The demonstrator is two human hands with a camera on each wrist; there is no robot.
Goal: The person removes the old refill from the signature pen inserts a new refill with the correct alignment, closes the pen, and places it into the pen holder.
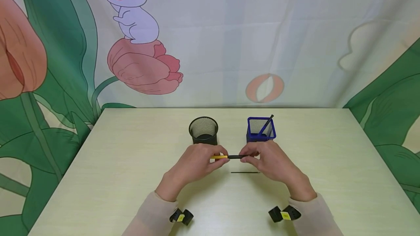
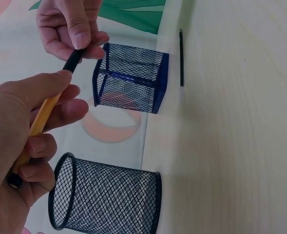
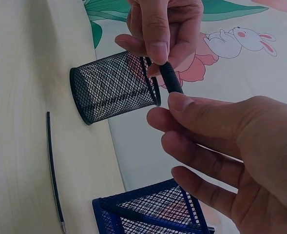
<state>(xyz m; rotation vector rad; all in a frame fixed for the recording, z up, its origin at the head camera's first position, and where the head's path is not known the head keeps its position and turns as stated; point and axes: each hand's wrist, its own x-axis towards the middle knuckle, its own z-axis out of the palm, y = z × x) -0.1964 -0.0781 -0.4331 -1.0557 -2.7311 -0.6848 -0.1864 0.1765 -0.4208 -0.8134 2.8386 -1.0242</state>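
Observation:
A pen with a yellow barrel and a black front section spans both hands above the table. My left hand grips the yellow barrel, fingers curled around it in the left wrist view. From the other side, my right hand pinches the black end between thumb and forefinger; the tip is hidden by those fingers. On the tabletop below lies a thin dark pen refill, touched by neither hand. Its pale end shows in the right wrist view, where the refill looks slightly bent.
A round black mesh pen holder stands just beyond the left hand. Behind the right hand is a square blue mesh pen holder, with a dark pen leaning in it. A printed curtain hangs along the table's back edge.

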